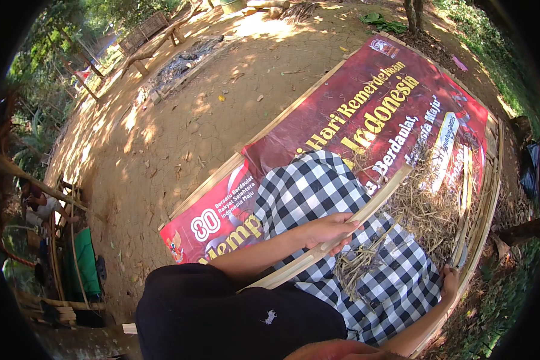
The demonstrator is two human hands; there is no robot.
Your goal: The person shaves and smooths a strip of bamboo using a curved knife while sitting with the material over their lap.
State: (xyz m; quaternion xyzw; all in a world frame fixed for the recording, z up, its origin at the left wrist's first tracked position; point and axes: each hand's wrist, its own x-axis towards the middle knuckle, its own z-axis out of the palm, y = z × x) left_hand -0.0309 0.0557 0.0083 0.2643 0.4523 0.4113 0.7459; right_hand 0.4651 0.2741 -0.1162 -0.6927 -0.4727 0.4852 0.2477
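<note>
A long pale bamboo strip (375,201) runs slantwise across my lap, its far end raised over the banner. My left hand (333,233) is closed round its middle. Off to the right, by the platform's edge, my right hand (450,283) grips a tool with a grey, blade-like end (461,257); its handle is hidden by my fingers. The tool is apart from the strip. A black-and-white checkered cloth (312,186) covers my legs, and thin bamboo shavings (360,267) lie on it between my hands.
I sit on a red printed banner (276,153) spread over a bamboo platform. More shavings (432,210) and thin strips (467,192) lie at the right. Beyond are bare ground (180,144), an ash heap (189,60) and a green sheet (86,264). A person (37,201) is at far left.
</note>
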